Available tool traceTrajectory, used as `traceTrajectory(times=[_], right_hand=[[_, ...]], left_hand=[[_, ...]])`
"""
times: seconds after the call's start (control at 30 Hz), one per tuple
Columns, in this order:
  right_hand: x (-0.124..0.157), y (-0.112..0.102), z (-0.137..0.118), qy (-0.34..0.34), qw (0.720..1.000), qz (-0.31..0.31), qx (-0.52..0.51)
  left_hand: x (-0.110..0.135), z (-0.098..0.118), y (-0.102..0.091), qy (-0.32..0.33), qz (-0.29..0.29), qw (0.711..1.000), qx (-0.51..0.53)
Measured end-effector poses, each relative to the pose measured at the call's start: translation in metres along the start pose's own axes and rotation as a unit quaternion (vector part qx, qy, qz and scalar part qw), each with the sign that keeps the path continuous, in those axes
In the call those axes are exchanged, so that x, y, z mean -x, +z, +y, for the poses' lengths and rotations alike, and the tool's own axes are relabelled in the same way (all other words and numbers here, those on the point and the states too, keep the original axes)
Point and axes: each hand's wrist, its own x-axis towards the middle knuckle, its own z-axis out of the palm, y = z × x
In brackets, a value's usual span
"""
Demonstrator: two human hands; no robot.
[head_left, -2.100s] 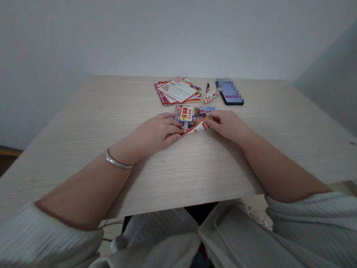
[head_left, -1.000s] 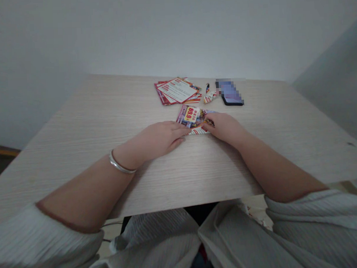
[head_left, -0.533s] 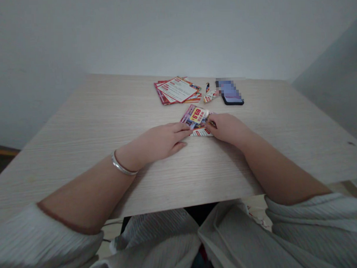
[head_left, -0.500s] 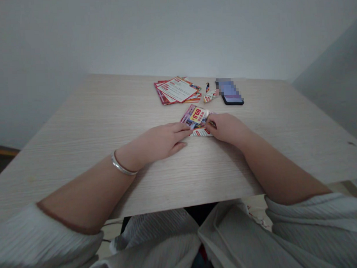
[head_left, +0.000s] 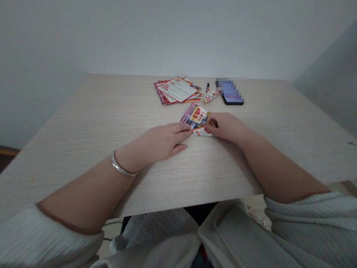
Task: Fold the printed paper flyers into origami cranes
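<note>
hands [head_left: 159, 143] on leaflet [head_left: 197, 116] edges, table [head_left: 180, 177] wide around

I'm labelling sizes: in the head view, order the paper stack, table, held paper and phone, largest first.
1. Table
2. Paper stack
3. Held paper and phone: too close to rank, as fingers cover some paper.

Two hands were counted, one left hand [head_left: 162, 142] and one right hand [head_left: 228, 126], with one bracelet [head_left: 118, 167]. On one table [head_left: 107, 105], one leaflet [head_left: 198, 117] was touched by both. Farther off, one phone [head_left: 231, 94] and one stack [head_left: 178, 90] of several sheets were seen; neither those sheets nor the paper scraps [head_left: 210, 97] could be counted exactly.
</note>
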Motion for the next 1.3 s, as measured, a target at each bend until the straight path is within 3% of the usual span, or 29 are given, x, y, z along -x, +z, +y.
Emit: traceTrajectory(times=[0.3,0.43,0.57,0.67,0.8,0.97,1.3], right_hand=[[0.001,-0.002,0.001,-0.002,1.000,-0.012,-0.010],[0.004,-0.005,0.006,0.006,1.000,0.007,0.028],[0.006,-0.003,-0.005,-0.074,0.989,0.072,0.103],[0.006,0.002,-0.017,-0.110,0.985,0.075,0.108],[0.003,0.007,-0.016,-0.087,0.993,0.050,0.056],[0.002,0.008,-0.006,-0.033,0.999,0.023,-0.022],[-0.002,0.006,-0.012,-0.014,0.999,0.028,0.036]], left_hand=[[0.006,-0.001,-0.009,-0.009,-0.020,1.000,0.019],[0.005,-0.002,-0.003,0.016,-0.003,0.999,0.033],[-0.002,-0.001,0.010,0.034,0.027,0.999,0.023],[-0.003,-0.003,0.015,0.041,0.033,0.998,0.025],[0.002,-0.005,0.011,0.049,0.025,0.998,0.036],[0.008,-0.003,-0.001,0.009,0.002,0.999,0.030],[0.006,0.000,-0.005,0.000,-0.012,1.000,-0.012]])
